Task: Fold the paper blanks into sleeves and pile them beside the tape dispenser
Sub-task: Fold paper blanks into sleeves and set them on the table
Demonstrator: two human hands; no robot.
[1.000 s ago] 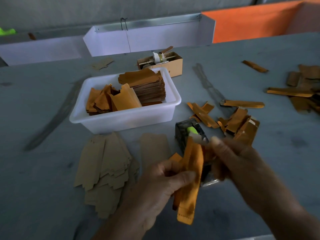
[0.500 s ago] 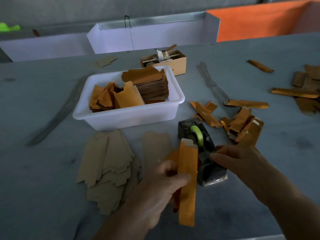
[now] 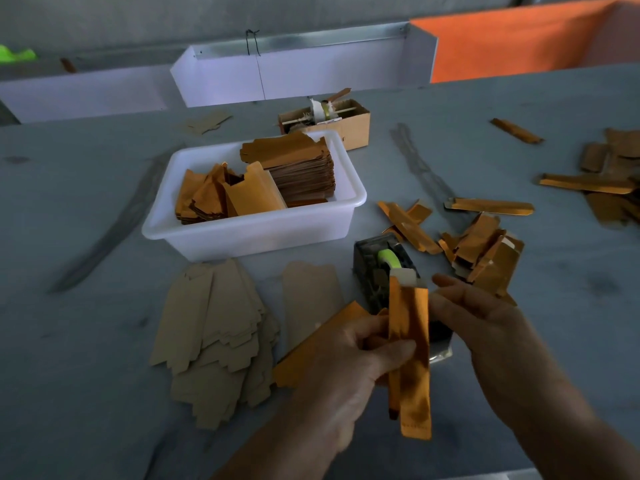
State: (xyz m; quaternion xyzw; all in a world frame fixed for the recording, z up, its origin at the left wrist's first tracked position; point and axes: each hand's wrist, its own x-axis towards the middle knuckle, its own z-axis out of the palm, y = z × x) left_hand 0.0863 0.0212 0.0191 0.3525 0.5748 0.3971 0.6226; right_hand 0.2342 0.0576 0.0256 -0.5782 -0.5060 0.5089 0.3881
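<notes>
My left hand (image 3: 349, 368) grips a folded orange-gold paper sleeve (image 3: 412, 362), held upright in front of the dark tape dispenser (image 3: 379, 275) with its green tape roll. My right hand (image 3: 474, 313) touches the sleeve's upper right edge near the dispenser, fingers curled; whether it holds a piece of tape I cannot tell. Another orange blank (image 3: 311, 344) lies under my left hand. A pile of folded sleeves (image 3: 481, 247) lies to the right of the dispenser. Flat tan blanks (image 3: 214, 337) are fanned out on the table at the left.
A white plastic tub (image 3: 256, 230) holding stacked blanks stands behind the fanned pile. A small cardboard box (image 3: 346, 123) sits behind it. More orange sleeves (image 3: 595, 181) lie scattered at the far right. White bins and an orange panel line the table's back edge.
My right hand came off the dispenser and moved left to the sleeve's upper edge. My left hand has kept the sleeve upright, shifting it slightly right.
</notes>
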